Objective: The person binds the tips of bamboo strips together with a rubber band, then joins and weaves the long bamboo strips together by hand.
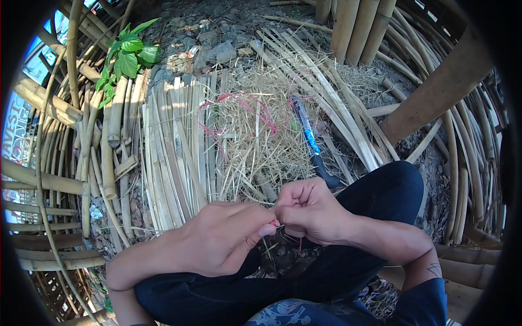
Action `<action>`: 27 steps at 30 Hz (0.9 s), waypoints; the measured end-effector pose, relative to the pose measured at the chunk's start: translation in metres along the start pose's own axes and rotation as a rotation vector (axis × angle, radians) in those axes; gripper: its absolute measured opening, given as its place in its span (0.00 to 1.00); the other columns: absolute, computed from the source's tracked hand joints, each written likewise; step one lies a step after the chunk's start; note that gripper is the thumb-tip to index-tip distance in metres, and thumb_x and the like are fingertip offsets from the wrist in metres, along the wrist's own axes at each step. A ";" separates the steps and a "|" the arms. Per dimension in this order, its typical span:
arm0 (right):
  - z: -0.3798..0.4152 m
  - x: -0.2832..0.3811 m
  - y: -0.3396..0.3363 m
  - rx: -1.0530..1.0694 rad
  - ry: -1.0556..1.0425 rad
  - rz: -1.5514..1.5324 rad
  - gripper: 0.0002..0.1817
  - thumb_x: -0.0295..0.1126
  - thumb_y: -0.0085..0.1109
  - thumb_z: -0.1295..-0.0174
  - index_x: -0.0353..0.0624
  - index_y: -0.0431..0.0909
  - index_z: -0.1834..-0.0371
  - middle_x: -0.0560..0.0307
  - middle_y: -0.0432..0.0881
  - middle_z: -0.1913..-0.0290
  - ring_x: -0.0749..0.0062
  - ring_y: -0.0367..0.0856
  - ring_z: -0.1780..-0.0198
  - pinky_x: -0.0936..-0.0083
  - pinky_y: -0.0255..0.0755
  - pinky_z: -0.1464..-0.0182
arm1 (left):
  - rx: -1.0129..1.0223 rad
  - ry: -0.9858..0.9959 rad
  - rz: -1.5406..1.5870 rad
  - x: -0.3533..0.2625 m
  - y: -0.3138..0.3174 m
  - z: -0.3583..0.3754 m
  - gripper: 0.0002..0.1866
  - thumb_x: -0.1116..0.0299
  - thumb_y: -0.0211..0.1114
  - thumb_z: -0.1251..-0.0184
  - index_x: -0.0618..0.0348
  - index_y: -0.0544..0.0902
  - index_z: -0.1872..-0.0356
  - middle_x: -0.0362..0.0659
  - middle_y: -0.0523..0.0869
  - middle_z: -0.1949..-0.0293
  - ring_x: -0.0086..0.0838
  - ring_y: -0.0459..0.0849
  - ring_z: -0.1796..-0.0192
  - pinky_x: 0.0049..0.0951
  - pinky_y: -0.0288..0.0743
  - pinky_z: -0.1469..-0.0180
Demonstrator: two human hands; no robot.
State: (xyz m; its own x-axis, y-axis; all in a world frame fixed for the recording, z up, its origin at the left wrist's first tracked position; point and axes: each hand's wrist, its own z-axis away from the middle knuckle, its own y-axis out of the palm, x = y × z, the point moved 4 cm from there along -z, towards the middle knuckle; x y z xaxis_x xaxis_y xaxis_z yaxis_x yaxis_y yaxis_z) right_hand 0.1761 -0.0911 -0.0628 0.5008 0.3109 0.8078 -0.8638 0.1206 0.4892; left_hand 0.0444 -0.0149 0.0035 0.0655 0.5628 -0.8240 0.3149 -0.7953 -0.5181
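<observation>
My left hand (220,236) is closed in a pinch, with a bit of pink string (273,223) showing at the thumb and fingertip. Touching it from the other side, my right hand (315,213) has its fingers curled and pressed together around the same spot. A thin pink end hangs below the right hand. What else may lie between the fingertips is hidden. Beyond the hands, a loose tangle of pink string (267,112) rests on dry shavings (244,146). A long narrow tool (306,130) with blue markings and a black handle lies to the right of the shavings.
Split bamboo strips (176,141) lie side by side on the left; more long strips (326,92) slant at the right. Bamboo poles (435,81) stand close on the right. Cut bamboo pieces (111,152) and a green plant (129,54) are at left. Rubble (217,46) covers the ground behind.
</observation>
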 end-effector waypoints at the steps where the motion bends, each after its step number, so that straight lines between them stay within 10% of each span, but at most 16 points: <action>1: -0.001 -0.009 0.003 0.060 0.001 -0.038 0.08 0.22 0.60 0.38 0.38 0.75 0.76 0.68 0.71 0.85 0.91 0.64 0.86 0.87 0.54 0.84 | 0.013 0.013 -0.017 -0.004 0.001 -0.002 0.05 0.76 0.55 0.30 0.64 0.79 0.65 0.42 0.79 0.78 0.23 0.79 0.80 0.22 0.72 0.77; 5: -0.002 -0.003 0.003 0.094 0.031 -0.219 0.11 0.24 0.60 0.36 0.39 0.73 0.77 0.68 0.71 0.85 0.91 0.63 0.86 0.86 0.53 0.85 | 0.013 -0.063 -0.006 -0.006 -0.010 0.000 0.04 0.75 0.58 0.31 0.66 0.79 0.63 0.46 0.78 0.77 0.38 0.79 0.78 0.31 0.73 0.75; 15: 0.000 -0.003 -0.002 0.092 -0.015 -0.025 0.10 0.25 0.61 0.36 0.39 0.74 0.76 0.68 0.72 0.84 0.91 0.64 0.85 0.86 0.56 0.83 | -0.134 -0.075 -0.108 -0.002 -0.017 0.005 0.04 0.77 0.58 0.32 0.67 0.79 0.61 0.46 0.80 0.76 0.30 0.81 0.78 0.27 0.74 0.75; 18: -0.001 0.001 -0.004 0.111 -0.076 0.160 0.06 0.26 0.61 0.36 0.35 0.79 0.68 0.62 0.77 0.76 0.86 0.73 0.75 0.84 0.66 0.74 | -0.107 -0.074 -0.122 -0.001 -0.016 0.004 0.04 0.77 0.58 0.32 0.68 0.79 0.61 0.46 0.80 0.76 0.30 0.82 0.78 0.27 0.74 0.75; 20: 0.002 0.021 0.004 0.142 -0.659 1.044 0.11 0.28 0.60 0.35 0.31 0.79 0.56 0.53 0.80 0.63 0.75 0.79 0.59 0.79 0.72 0.58 | -0.091 -0.085 -0.123 -0.001 -0.017 0.005 0.04 0.77 0.58 0.32 0.68 0.78 0.60 0.47 0.80 0.75 0.30 0.83 0.77 0.27 0.75 0.75; 27: 0.014 0.023 0.018 -0.018 -0.711 0.442 0.15 0.27 0.59 0.34 0.30 0.76 0.48 0.47 0.79 0.54 0.65 0.80 0.49 0.73 0.74 0.46 | -0.079 -0.045 -0.164 0.000 -0.011 0.002 0.04 0.78 0.59 0.33 0.68 0.78 0.60 0.48 0.79 0.74 0.35 0.81 0.76 0.29 0.74 0.74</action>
State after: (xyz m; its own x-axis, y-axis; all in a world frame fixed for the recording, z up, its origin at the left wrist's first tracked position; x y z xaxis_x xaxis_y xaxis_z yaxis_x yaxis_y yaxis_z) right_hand 0.1728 -0.0951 -0.0312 0.0258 -0.3349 0.9419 -0.9864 0.1442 0.0783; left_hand 0.0393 -0.0071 0.0087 -0.0349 0.6711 -0.7405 0.3916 -0.6726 -0.6280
